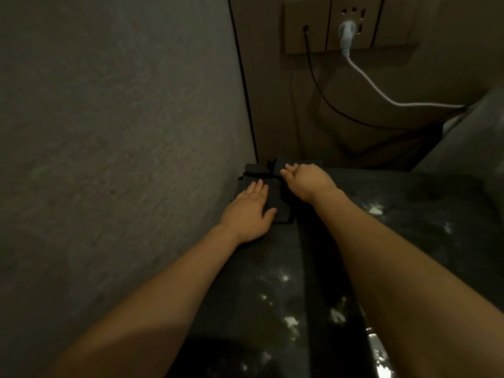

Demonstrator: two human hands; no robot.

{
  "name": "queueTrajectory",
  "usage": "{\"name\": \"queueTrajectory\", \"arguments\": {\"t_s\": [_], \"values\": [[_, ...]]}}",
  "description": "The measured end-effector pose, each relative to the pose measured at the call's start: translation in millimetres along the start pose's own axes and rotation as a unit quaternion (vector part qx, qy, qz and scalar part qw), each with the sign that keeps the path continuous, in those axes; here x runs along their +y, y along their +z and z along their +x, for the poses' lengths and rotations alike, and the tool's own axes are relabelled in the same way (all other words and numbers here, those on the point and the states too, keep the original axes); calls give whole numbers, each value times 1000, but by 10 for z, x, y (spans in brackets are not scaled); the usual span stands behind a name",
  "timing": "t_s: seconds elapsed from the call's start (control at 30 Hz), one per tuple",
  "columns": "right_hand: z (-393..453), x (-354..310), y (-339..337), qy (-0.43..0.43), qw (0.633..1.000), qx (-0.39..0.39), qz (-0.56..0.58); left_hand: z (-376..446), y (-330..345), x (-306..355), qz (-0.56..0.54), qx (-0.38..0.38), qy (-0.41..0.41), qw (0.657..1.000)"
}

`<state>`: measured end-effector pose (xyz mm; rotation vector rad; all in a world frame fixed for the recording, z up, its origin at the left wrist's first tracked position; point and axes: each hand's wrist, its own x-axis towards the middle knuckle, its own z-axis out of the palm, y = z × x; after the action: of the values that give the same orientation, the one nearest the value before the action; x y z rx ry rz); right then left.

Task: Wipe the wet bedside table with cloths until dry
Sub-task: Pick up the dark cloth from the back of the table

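The bedside table (272, 268) has a dark, glossy top with wet patches that glint in the dim light. A black cloth (278, 203) lies at its far left corner against the wall. My left hand (251, 211) rests flat on the cloth, fingers spread. My right hand (302, 181) reaches over the cloth's far edge, fingers curled as if pinching a dark fold of it. The room is dark, so the cloth's outline is hard to follow and the grip is unclear.
A grey padded panel (109, 132) rises along the left. A wall socket plate (346, 25) sits behind the table, with a white plug and cable (381, 96) and a black cable (319, 88) hanging from it. A grey surface (477, 137) stands at the right.
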<state>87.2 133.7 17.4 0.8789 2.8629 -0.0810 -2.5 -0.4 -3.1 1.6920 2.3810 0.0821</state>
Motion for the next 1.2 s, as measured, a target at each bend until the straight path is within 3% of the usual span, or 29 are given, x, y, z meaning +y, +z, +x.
{"name": "queueTrajectory", "arguments": {"t_s": [0.37, 0.53, 0.67, 0.73, 0.8, 0.87, 0.97, 1.03, 1.1, 1.2], "values": [[-429, 484, 31, 71, 995, -2, 76, 90, -45, 10, -4, -17, -15, 1000], [-476, 533, 35, 85, 991, -7, 100, 76, -74, 49, 49, -64, 10, 997], [-447, 519, 48, 96, 989, -13, 115, 104, -101, 100, 62, -27, 39, 997], [-432, 473, 53, 99, 989, -20, 107, 130, -68, 118, -12, 39, 28, 999], [-414, 448, 73, 105, 987, -23, 119, 146, -60, 174, -189, 178, -47, 965], [-386, 438, 101, 103, 987, -18, 125, 204, -132, 202, -346, 271, -148, 886], [-340, 383, 146, 103, 986, -12, 128, 373, -281, 130, -501, 321, -215, 774], [-285, 291, 150, 92, 987, -5, 134, 460, -343, 57, -563, 344, -224, 718], [-203, 144, 134, 68, 988, -4, 138, 500, -358, 0, -587, 349, -225, 695], [-82, -105, 128, 30, 990, -12, 135, 528, -363, -44, -595, 344, -212, 695]]}}
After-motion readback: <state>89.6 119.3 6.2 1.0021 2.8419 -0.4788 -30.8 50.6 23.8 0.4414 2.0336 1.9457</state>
